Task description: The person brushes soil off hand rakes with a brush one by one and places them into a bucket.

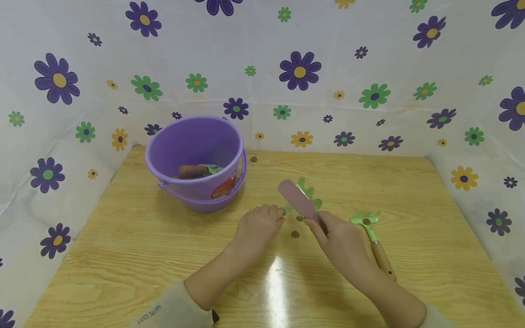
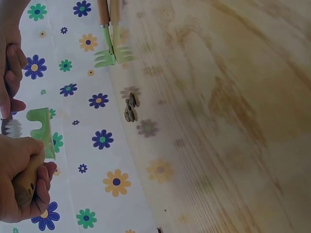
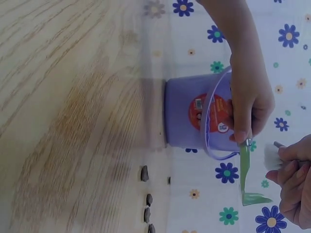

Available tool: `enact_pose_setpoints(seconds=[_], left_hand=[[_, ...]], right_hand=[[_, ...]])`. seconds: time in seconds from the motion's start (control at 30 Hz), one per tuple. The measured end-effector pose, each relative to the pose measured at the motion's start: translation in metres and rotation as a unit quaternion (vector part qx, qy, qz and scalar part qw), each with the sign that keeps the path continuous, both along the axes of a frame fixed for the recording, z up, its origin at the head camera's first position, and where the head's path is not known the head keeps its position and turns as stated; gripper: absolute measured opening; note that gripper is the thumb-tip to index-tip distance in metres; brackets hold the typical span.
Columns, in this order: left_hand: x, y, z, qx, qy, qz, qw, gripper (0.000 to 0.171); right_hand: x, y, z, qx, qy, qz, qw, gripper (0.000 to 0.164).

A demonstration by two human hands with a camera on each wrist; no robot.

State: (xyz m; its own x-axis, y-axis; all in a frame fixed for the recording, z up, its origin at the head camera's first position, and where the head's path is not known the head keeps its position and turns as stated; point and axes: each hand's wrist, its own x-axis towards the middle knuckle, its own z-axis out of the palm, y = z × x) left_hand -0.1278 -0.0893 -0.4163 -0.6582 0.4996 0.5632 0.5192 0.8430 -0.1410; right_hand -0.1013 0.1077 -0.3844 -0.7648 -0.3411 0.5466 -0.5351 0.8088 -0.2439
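My left hand (image 1: 259, 228) grips the wooden handle (image 2: 30, 177) of a small hand rake. Its green head (image 3: 255, 198) is raised above the table. My right hand (image 1: 346, 243) holds a brush with a flat pink back (image 1: 297, 198). White bristles (image 3: 271, 158) face the rake, close to it; whether they touch it I cannot tell. Below the hands, small dark stones (image 1: 295, 234) lie on the table. A second green rake (image 1: 381, 259) with a wooden handle lies just right of my right hand, with a stone by its tines.
A purple bucket (image 1: 194, 193) stands at the back left, its handle lowered. Inside is a green tool with a wooden handle (image 1: 193, 170). One more stone (image 1: 254, 159) lies to the bucket's right. Flower-printed cloth (image 1: 328, 36) hangs behind and beside the wooden table (image 1: 123, 250).
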Motion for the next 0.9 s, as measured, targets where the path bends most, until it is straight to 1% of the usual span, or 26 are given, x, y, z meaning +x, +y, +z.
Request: enact_pose_setpoints(seconds=[0.03,0.07,0.13,0.2,0.27,0.37,0.47,0.57,0.7,0.8,0.9], left_hand=[[0.0,0.0,0.0,0.0,0.005,-0.002,1.0,0.027],[-0.001,0.001,0.0,-0.005,0.011,-0.001,0.9999,0.027],[-0.001,0.001,0.0,-0.011,0.018,-0.001,0.9998,0.028],[-0.002,0.001,0.0,-0.016,0.024,0.002,0.9996,0.029],[-0.002,0.001,0.0,-0.019,0.029,0.004,0.9994,0.029],[-0.002,0.001,0.0,-0.017,0.036,0.001,0.9992,0.028],[-0.003,0.002,0.001,-0.019,0.041,-0.003,0.999,0.028],[-0.004,0.002,0.0,-0.025,0.044,-0.004,0.9987,0.028],[-0.005,0.003,-0.001,-0.029,0.045,-0.007,0.9986,0.03],[-0.005,0.003,-0.001,-0.028,0.041,-0.01,0.9987,0.03],[-0.005,0.004,-0.001,-0.027,0.032,-0.013,0.999,0.029]], right_hand=[[0.0,-0.001,0.0,0.003,0.003,0.003,1.0,0.045],[0.001,-0.002,-0.001,0.002,-0.003,0.005,1.0,0.04],[0.001,-0.004,-0.002,0.009,-0.019,-0.002,1.0,0.031],[0.002,-0.005,-0.003,0.016,-0.047,-0.011,0.999,0.023],[0.003,-0.006,-0.004,0.024,-0.069,-0.019,0.997,0.02],[0.002,-0.007,-0.006,0.025,-0.083,-0.022,0.996,0.02],[0.001,-0.005,-0.007,0.025,-0.075,-0.025,0.997,0.021],[-0.002,-0.003,-0.009,0.038,-0.058,-0.03,0.997,0.023],[-0.005,0.002,-0.013,0.072,-0.036,-0.042,0.996,0.029],[-0.007,0.005,-0.014,0.103,-0.019,-0.054,0.993,0.034],[-0.009,0.008,-0.015,0.119,-0.008,-0.065,0.991,0.033]])
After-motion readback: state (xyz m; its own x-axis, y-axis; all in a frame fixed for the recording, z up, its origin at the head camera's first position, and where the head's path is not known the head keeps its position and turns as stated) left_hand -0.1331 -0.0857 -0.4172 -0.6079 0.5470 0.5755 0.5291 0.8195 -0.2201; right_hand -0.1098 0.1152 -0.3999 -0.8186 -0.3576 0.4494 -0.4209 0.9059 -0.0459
